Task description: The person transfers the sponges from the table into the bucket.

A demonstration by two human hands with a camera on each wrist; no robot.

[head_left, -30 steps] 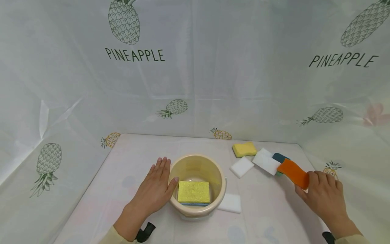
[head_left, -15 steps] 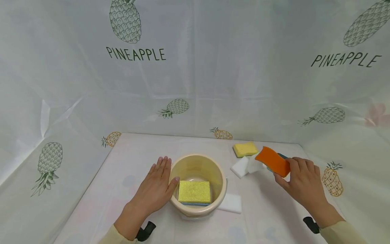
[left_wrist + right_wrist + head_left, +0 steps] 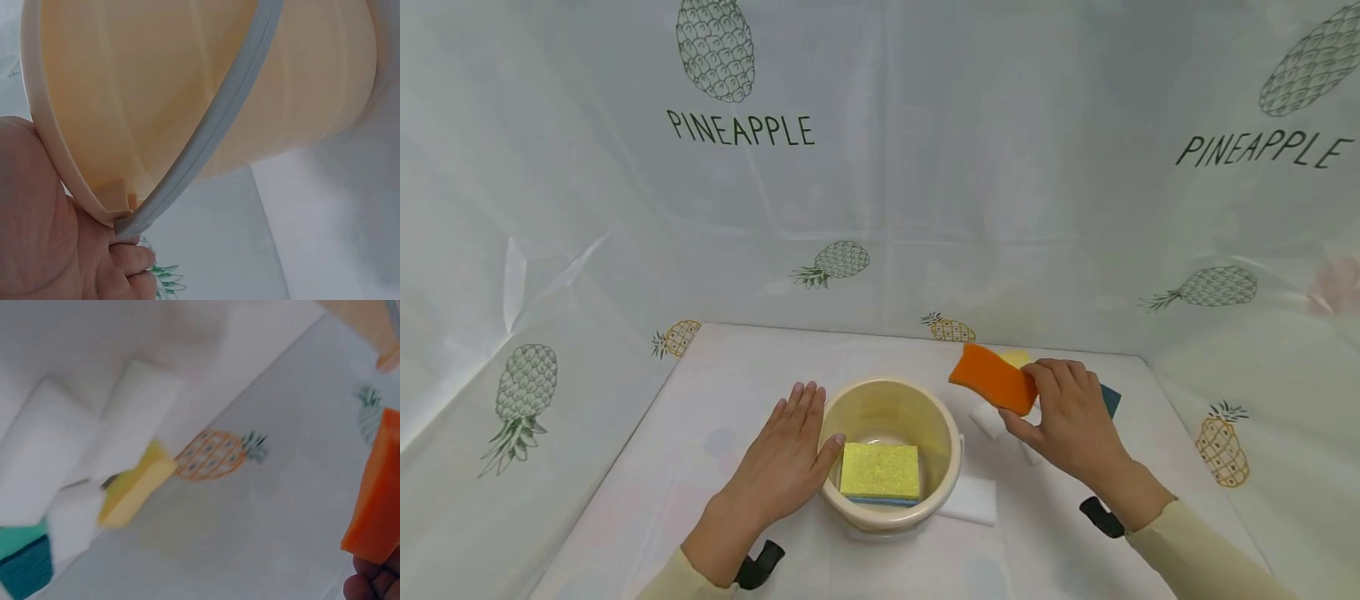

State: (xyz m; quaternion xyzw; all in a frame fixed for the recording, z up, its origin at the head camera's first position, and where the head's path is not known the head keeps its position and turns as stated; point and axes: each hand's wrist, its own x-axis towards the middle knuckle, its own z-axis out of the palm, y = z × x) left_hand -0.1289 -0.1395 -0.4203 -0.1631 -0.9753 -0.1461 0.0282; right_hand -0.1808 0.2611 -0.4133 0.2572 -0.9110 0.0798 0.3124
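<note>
Right hand (image 3: pixel 1071 425) pinches orange sponge (image 3: pixel 994 379) between thumb and fingers, aloft over table (image 3: pixel 760 358), right of cream bucket (image 3: pixel 887 522). Left hand (image 3: pixel 786 467) grasps nothing: fingers straight, laid against the bucket's rim. Yellow sponge (image 3: pixel 880 471), blue underside, inside bucket. White sponge (image 3: pixel 972 502) just beside it on table, right side.

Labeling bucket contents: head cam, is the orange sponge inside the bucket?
No, the right hand pinches the orange sponge at one end, outside the bucket.
</note>
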